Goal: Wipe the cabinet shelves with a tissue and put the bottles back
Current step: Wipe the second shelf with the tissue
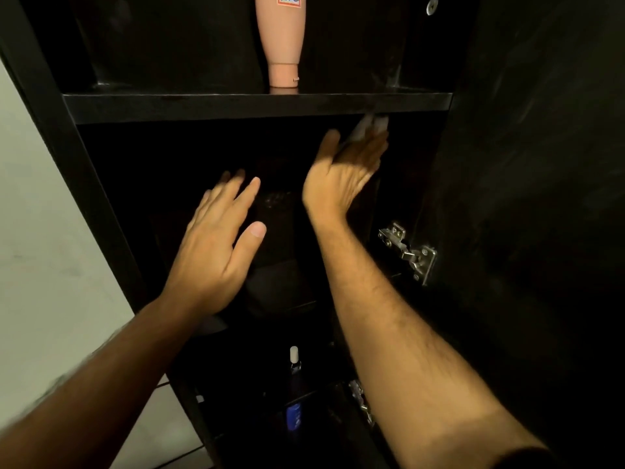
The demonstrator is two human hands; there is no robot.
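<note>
The black cabinet stands with its door swung wide, and its upper shelf (169,108) crosses the view. A peach bottle (280,42) stands cap-down on that shelf. My right hand (341,174) reaches into the dark compartment below it, with a white tissue (370,126) in its fingertips, just under the shelf's front edge. My left hand (220,245) hovers with fingers spread in front of the same compartment, beside a dark bottle (275,231) that is barely visible. Lower down stands a blue bottle (293,414) with a white tip.
The cabinet door (527,198) stands at the right, with a metal hinge (409,252) on its inner edge. A second hinge (362,401) sits lower. A pale wall (40,231) lies left of the cabinet frame.
</note>
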